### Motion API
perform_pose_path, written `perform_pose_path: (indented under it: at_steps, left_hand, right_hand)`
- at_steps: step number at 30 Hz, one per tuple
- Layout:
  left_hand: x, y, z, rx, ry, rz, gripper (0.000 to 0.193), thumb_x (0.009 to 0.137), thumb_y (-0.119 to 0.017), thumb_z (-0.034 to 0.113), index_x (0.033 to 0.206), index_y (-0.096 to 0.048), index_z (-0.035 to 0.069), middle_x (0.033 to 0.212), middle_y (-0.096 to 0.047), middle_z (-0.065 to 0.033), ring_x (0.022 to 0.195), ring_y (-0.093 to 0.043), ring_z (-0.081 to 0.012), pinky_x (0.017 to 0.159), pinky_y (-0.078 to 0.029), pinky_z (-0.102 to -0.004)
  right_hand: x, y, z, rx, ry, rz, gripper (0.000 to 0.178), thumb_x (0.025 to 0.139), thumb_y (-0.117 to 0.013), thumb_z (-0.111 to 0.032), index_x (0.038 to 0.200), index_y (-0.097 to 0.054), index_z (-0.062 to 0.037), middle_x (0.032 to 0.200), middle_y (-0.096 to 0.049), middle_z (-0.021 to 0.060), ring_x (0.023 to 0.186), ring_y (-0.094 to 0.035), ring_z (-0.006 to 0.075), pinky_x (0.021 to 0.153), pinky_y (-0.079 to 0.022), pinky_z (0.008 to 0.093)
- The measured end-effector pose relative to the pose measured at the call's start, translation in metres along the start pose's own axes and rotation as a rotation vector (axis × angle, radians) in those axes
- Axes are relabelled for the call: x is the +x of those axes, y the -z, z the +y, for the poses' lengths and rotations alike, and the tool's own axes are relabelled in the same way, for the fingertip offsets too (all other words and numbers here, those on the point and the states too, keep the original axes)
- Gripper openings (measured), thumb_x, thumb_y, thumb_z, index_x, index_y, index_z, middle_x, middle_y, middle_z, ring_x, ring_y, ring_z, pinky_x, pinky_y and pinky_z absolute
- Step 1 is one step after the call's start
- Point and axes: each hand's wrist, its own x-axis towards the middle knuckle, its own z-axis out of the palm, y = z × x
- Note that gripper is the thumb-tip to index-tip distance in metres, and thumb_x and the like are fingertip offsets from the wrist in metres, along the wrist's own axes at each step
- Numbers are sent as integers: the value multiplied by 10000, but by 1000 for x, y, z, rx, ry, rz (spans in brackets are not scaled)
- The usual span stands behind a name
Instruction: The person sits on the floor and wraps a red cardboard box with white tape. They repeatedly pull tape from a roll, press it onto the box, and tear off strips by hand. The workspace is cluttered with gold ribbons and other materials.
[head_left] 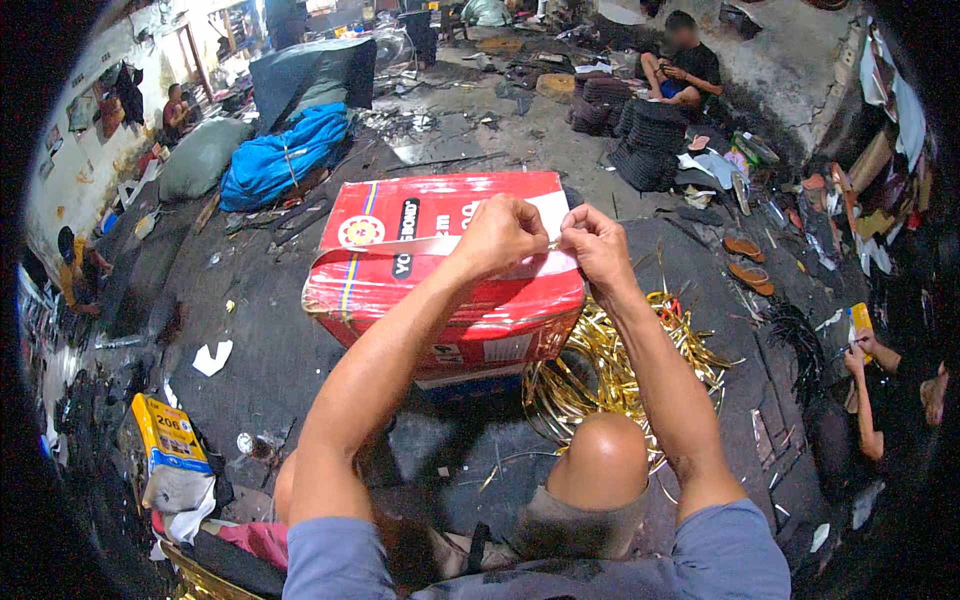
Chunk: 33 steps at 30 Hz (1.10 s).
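A red cardboard box with a shiny, creased surface stands in front of me at the middle of the view. Over its top, my left hand and my right hand meet with fingers pinched. Between the fingertips shows a small gold-coloured piece, mostly covered by the fingers; it looks like part of a thin strip. A heap of shiny gold strips lies on the floor against the box's right side, partly behind my right forearm and knee.
A yellow and blue package lies at the left. Farther off are a blue tarp bundle, a grey sack, stacked dark pads and brown sandals. One person sits at the back right; another's hands show at the right edge.
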Motion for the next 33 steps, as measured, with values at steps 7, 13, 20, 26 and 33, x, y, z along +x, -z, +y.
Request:
perform_pose_path:
  at_steps: [7, 13, 20, 26, 33]
  left_hand:
    - [2, 3, -7, 14, -215, 20, 131, 772, -775, 138, 810, -783, 12, 729, -744, -115, 669, -697, -167, 655, -551, -343]
    - [-1, -18, -16, -81, -255, 183, 132, 817, -773, 115, 821, -761, -16, 774, -723, -113, 713, -680, -168, 671, -541, -335]
    - [-4, -25, -12, -113, -272, 223, 114, 821, -791, 103, 840, -780, -9, 768, -717, -113, 703, -695, -185, 663, -549, -333]
    - [1, -29, -12, -164, -290, 205, 105, 862, -727, 59, 823, -745, -37, 772, -700, -80, 704, -634, -108, 628, -515, -293]
    - [0, -27, -14, -162, -276, 223, 117, 862, -732, 68, 807, -737, -36, 785, -692, -89, 723, -634, -122, 637, -510, -299]
  right_hand:
    - [-14, 7, -17, -77, -121, 12, 355, 985, -734, -396, 876, -605, -84, 715, -587, 2, 652, -521, 85, 578, -419, 290]
    - [-3, 9, 6, -350, 174, 8, 408, 1000, -680, -400, 827, -606, -37, 710, -560, 22, 708, -503, 116, 628, -422, 347]
    - [-19, -3, 22, 253, -34, 45, 300, 1076, -620, -250, 809, -590, -117, 728, -505, -95, 645, -390, 20, 574, -334, 240]
    - [-17, -5, 39, 97, 115, 154, 335, 1074, -619, -300, 802, -581, -108, 710, -511, -73, 664, -407, 37, 591, -361, 271]
    - [-21, 8, 6, 351, -373, -98, 481, 1067, -549, -548, 791, -548, -154, 666, -524, -61, 484, -425, 50, 408, -325, 244]
